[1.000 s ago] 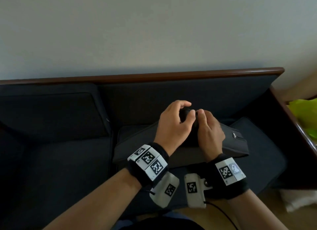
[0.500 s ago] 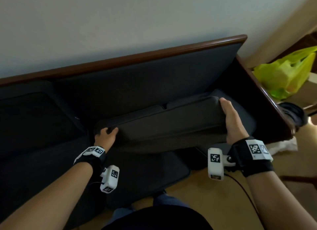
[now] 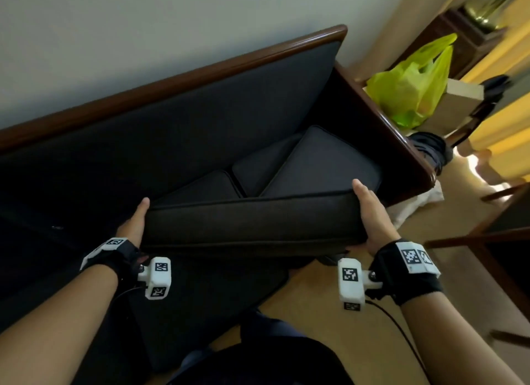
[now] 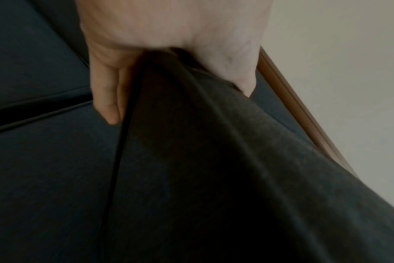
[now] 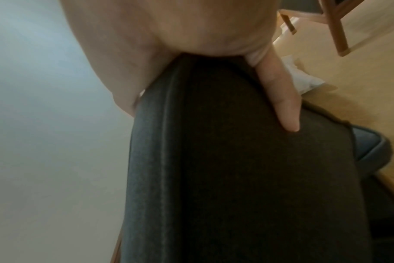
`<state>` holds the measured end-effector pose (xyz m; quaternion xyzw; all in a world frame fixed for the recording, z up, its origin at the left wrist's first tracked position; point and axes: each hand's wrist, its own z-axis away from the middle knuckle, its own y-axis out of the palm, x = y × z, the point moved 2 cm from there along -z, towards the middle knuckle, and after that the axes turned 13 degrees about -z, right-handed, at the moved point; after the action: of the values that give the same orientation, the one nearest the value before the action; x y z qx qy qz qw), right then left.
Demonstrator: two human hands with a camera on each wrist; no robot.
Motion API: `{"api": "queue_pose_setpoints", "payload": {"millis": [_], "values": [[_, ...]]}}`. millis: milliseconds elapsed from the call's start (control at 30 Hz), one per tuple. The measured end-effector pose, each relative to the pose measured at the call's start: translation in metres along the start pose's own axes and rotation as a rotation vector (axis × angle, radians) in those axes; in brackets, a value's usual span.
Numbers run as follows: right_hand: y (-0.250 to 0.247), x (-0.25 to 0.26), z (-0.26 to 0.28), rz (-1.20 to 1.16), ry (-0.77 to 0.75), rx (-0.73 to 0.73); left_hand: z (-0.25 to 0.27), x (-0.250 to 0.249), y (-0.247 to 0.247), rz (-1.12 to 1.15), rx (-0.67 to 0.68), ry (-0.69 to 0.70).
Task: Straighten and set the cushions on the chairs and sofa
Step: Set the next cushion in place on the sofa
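1. The cushion was held raised over the sofa seat, long axis running left to right between the hands.
2. The left hand gripped its left end, thumb on top and fingers beneath.
3. The right hand gripped its right end likewise.
4. Both hands lay equally near; the backrest lay beyond the cushion, so seating it probably required a forward push and upward tilt.
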<state>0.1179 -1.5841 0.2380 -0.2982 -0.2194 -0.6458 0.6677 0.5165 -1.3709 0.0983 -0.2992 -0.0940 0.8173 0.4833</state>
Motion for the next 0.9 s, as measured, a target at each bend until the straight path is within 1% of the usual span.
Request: {"api": "queue_pose_setpoints", "payload": {"millis": [67,133,200,300,400,467,600,733,900], "values": [[0.005,0.001,0.0,0.03,-0.04,0.009,-0.005,-0.007,0.002,0.041,0.047,-0.022],[0.008,0.002,-0.004,0.06,-0.067,0.0,0.001,-0.016,0.003,0.083,0.117,0.004],[0.007,0.003,-0.008,0.045,-0.076,-0.003,0.006,-0.017,0.003,0.077,0.157,-0.012],[0.0,0.001,-0.015,0.023,-0.104,0.007,0.013,0.003,-0.001,0.089,0.187,-0.071],[-0.005,-0.005,-0.016,0.022,-0.119,0.033,0.025,0.033,-0.003,0.175,0.203,-0.121],[-0.005,-0.006,-0.015,0.022,-0.109,0.066,0.032,0.049,-0.007,0.214,0.175,-0.144],[0.014,0.0,-0.019,-0.021,-0.098,0.151,0.042,0.061,-0.028,0.263,0.025,-0.162],[0.05,0.004,-0.026,-0.009,-0.071,0.233,0.053,0.058,-0.059,0.318,-0.098,-0.111],[0.113,0.014,-0.033,0.038,-0.127,0.395,0.065,0.055,-0.1,0.455,-0.215,-0.029]]}}
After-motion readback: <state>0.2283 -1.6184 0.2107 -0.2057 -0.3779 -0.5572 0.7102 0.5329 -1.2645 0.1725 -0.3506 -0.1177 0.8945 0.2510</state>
